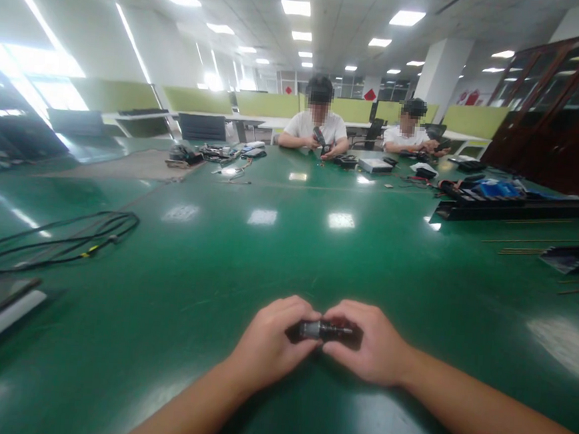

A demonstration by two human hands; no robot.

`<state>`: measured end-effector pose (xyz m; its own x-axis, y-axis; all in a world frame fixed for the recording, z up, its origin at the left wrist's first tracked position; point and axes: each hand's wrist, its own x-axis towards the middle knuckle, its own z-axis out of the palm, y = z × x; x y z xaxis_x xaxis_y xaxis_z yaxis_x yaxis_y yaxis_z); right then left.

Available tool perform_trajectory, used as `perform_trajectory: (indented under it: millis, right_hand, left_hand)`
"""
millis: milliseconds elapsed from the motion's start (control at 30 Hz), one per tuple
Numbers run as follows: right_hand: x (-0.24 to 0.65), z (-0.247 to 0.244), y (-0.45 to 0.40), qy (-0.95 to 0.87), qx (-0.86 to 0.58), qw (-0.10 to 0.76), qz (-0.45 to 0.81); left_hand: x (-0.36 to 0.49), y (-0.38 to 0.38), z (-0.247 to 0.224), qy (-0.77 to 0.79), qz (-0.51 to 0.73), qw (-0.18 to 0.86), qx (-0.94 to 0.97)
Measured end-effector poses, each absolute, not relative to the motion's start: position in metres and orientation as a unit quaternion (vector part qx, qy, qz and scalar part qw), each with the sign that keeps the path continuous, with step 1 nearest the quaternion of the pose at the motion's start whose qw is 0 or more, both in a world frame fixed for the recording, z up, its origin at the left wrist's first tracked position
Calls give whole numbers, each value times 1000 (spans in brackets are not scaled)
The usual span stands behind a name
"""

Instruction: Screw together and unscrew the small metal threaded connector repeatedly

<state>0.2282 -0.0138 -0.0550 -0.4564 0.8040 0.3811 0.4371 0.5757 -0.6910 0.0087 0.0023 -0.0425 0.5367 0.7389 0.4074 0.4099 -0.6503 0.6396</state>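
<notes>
A small dark cylindrical object [328, 331] with a greyish, shiny section lies level between my two hands, near the front of the green table [216, 258]. My left hand [276, 336] is closed around its left end, thumb below and fingers above. Around the right end curl the thumb and fingers of my right hand [370, 340]. The fingertips of both hands come close together at the object's middle. Fine detail on it is too blurred to make out.
Coiled black cable [112, 238] lies at left, above a flat panel [1, 318]. A black tray [520, 210] with blue items and thin rods are at right. Two people [316, 129] sit across the table, among tools, cables and a white box [376, 165].
</notes>
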Motion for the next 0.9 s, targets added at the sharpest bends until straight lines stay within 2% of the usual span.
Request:
perform_trajectory:
  millis: [333,900]
  right_hand:
    - [227,-58,-14,-813,-374,374,244]
    - [227,-58,-12,-817,-377,352,258]
  left_hand:
    - [10,2,-42,349,340,244,839]
    - [10,2,-45,360,342,235,836]
